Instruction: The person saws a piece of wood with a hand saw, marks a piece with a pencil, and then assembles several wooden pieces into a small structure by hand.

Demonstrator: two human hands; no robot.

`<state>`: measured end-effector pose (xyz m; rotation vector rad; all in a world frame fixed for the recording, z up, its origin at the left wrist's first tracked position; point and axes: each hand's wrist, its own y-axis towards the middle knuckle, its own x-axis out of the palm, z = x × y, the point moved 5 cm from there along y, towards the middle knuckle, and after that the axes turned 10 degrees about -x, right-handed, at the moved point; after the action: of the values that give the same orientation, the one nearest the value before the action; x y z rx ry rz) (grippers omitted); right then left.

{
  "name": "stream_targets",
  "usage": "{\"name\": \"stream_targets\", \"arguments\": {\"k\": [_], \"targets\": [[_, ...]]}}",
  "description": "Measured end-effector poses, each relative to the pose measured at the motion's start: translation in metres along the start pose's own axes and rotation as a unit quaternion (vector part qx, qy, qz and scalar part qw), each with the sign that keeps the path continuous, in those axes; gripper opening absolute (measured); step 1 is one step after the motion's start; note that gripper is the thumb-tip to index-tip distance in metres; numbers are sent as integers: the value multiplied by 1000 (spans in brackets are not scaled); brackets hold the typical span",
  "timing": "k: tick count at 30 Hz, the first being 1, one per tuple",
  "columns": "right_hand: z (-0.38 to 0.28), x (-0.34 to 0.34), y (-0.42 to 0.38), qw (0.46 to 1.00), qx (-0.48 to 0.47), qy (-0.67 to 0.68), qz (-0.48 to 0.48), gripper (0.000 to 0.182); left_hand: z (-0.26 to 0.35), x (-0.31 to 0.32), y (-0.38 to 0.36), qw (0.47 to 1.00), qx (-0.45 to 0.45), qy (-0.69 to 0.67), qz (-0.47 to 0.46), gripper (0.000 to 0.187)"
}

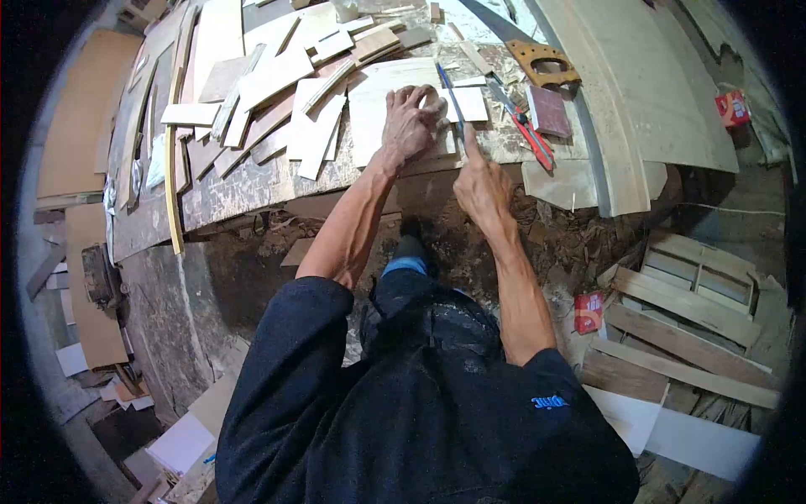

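My left hand [413, 124] presses down with bent fingers on a pale wood piece [468, 106] that lies over a larger pale board [369, 107]. Part of the piece is hidden beneath the fingers. In my closed right hand [484, 186] is a thin blue saw blade [449, 92], gripped at its near end. The blade points away from me and crosses the pale piece just right of my left hand. Close by on the right lie a red utility knife [532, 139] and a dark red block [550, 112].
Many wood offcuts [277, 80] are heaped on the workbench [243, 197] to the left. A handsaw [546, 64] with a wooden handle lies at the back right, beside a long curved board [600, 101]. Wooden frames [688, 319] and a red packet [588, 312] are on the floor.
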<state>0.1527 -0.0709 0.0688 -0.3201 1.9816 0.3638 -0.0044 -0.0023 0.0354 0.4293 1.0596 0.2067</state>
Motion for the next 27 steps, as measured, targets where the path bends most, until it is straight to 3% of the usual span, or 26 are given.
{"name": "stream_targets", "arguments": {"k": [1, 5, 9, 13, 17, 20, 21, 24, 25, 27], "targets": [[-3, 2, 4, 995, -52, -39, 73, 81, 0, 1, 2, 1000, 7, 5, -21, 34], [-15, -19, -29, 994, 54, 50, -82, 80, -2, -2, 5, 999, -6, -18, -31, 37], [-5, -6, 2, 999, -13, 12, 27, 81, 0, 1, 1, 999, -8, 15, -28, 35], [-7, -13, -23, 998, 40, 18, -49, 80, 1, -1, 3, 1000, -9, -5, -22, 33], [-4, -9, -17, 998, 38, 14, -41, 83, 2, -3, 2, 1000, 5, 4, -19, 35], [1, -1, -7, 999, -27, -27, 2, 82, -8, 8, 1, 999, 12, 16, -29, 38], [5, -1, -6, 1000, 19, 4, -15, 84, -10, 8, 1, 1000, 13, 4, -18, 44], [4, -1, -10, 997, 40, 52, -41, 85, -13, 6, 6, 996, -17, -84, 5, 58], [-2, -5, -15, 998, 33, 52, -10, 76, -8, 2, 6, 997, -7, -73, 26, 64], [-4, 1, -18, 998, 41, 47, -12, 78, -9, 2, 13, 997, -61, -45, 35, 57]]}}
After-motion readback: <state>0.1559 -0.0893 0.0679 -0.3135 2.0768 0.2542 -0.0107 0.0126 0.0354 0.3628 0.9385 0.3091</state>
